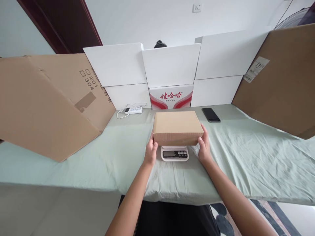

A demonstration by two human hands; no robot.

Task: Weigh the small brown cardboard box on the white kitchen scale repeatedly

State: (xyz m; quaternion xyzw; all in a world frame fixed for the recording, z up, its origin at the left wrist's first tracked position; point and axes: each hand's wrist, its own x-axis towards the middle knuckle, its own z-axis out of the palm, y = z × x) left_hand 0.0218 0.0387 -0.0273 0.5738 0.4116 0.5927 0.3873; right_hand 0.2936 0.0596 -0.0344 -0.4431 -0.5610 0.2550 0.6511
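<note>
A: Where is the cardboard box (177, 127)?

B: On the small digital scale (175, 153), centred on the green-sheeted table (246, 164), so only the display and buttons peek out in front.

A: And the 2 hands?

B: The left hand (150, 151) and right hand (203, 146) press flat against the box's near corners, fingers open rather than clenched, apparently steadying it. A black phone (211, 115) lies well apart, behind.
</note>
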